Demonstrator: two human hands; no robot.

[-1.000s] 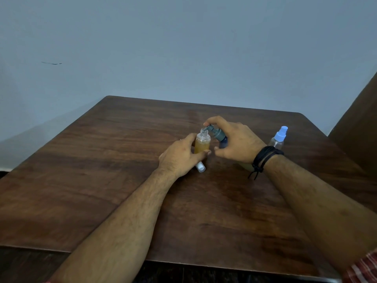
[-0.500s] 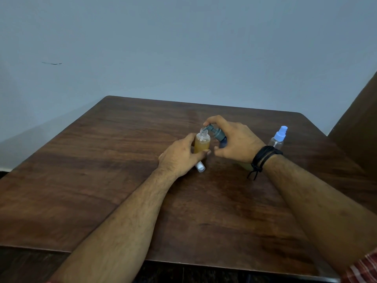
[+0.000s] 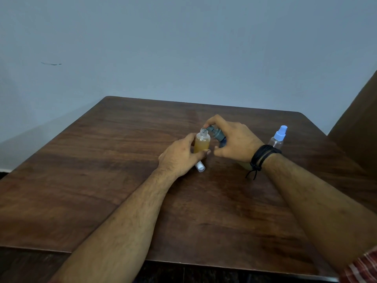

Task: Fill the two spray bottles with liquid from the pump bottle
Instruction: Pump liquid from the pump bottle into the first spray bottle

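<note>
No shift since; capped spray btl [image 3: 277, 139] behind R wrist.

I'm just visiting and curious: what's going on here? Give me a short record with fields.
activity: filling a small bottle from a pump bottle
left hand: grips the open bottle, upright, amber liquid most of the way up
right hand: holds the pump bottle, finger on its head, spout at the open bottle's mouth
second spray bottle: blue cap on, looks empty, stands behind the right wrist
white cap: lies by the left hand
surface: wooden table
</note>
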